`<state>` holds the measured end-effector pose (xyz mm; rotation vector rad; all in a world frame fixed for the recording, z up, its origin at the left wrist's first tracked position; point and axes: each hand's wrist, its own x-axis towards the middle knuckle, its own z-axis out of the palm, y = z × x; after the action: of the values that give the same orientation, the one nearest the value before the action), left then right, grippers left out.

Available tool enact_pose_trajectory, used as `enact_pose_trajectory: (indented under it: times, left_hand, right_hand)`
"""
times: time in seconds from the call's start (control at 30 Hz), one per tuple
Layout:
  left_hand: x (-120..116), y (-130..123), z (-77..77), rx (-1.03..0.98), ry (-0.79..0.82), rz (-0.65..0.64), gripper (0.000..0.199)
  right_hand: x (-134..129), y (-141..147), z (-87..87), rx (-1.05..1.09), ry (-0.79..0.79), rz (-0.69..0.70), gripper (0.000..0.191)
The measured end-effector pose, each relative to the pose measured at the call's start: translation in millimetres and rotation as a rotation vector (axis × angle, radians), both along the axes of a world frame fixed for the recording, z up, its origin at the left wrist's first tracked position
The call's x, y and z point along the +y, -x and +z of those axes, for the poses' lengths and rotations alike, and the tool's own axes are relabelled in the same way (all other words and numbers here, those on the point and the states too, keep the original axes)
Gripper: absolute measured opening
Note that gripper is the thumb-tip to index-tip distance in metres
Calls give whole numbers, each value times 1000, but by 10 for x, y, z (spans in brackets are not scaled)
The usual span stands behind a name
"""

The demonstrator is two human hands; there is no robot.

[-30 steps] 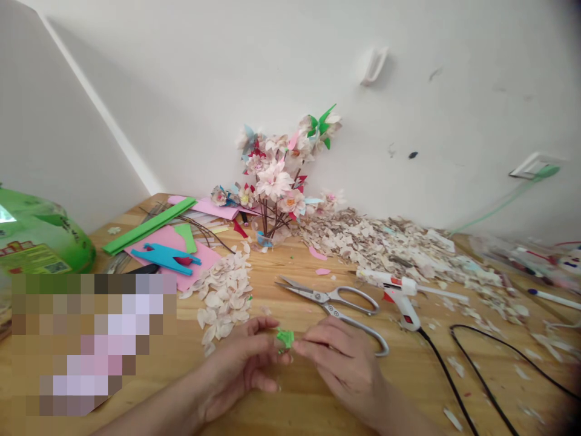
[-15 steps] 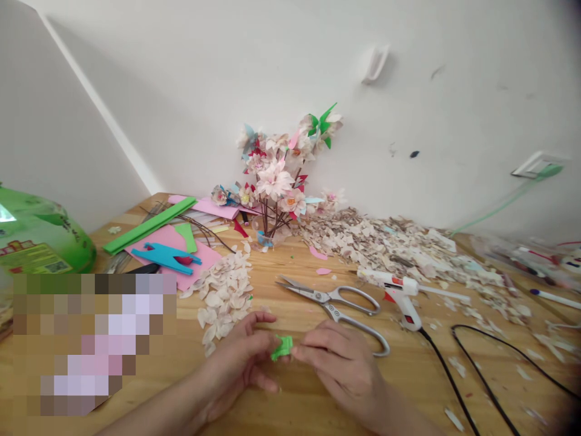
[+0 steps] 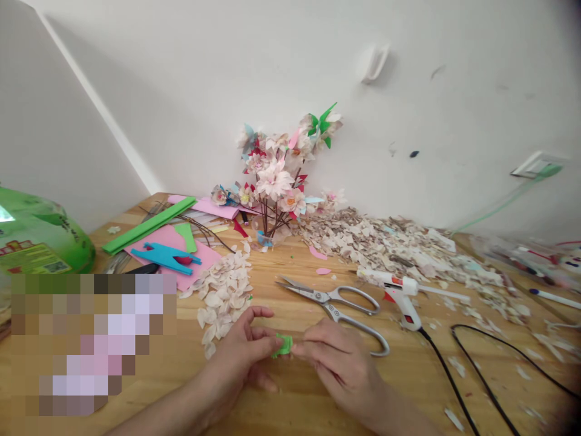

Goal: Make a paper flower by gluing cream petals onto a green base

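Observation:
A small crumpled piece of green paper [image 3: 284,346] is held between my two hands, low over the wooden table. My left hand [image 3: 247,351] pinches its left end with thumb and finger, the other fingers spread apart. On the other side, the closed fingertips of my right hand [image 3: 338,357] grip its right edge. Metal scissors [image 3: 324,298] lie just beyond my right hand, blades pointing left, one handle partly hidden by that hand. A heap of pale dried petals [image 3: 224,290] lies beyond my left hand.
A bunch of handmade flowers [image 3: 275,181] stands at the back. White glue gun [image 3: 403,297] with black cord lies right, before scattered pale flakes [image 3: 390,242]. Blue paper [image 3: 166,257], a green strip [image 3: 149,225] and a green plastic container [image 3: 40,230] are left.
My left thumb and fingers have shifted slightly over the green paper, covering more of its left end. My right hand has stayed nearly in place.

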<state>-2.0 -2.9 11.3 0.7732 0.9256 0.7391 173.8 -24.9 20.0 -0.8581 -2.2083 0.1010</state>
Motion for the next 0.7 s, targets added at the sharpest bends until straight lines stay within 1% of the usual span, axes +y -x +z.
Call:
enact_pose_trajectory:
  times: [0.13, 0.23, 0.37, 0.53, 0.63, 0.7]
  left_hand:
    - [-1, -16, -3, 14, -6, 14, 49]
    - [-11, -28, 11, 14, -29, 52, 50]
    - [-21, -36, 15, 25, -123, 81, 52]
    - [-12, -37, -60, 64, -230, 63, 51]
    - [-18, -47, -92, 94, -313, 85, 47]
    - [-28, -57, -92, 96, -307, 94, 46]
  right_hand:
    - [-9, -4, -27, 6, 11, -44, 25]
    - [-10, -3, -65, 68, 88, -89, 21]
    - [-4, 27, -95, 185, 203, -133, 16]
    - [-2, 96, -131, 336, 352, -203, 12]
    - [-7, 128, -163, 412, 398, -251, 11]
    - [-11, 141, -177, 456, 417, -275, 10]
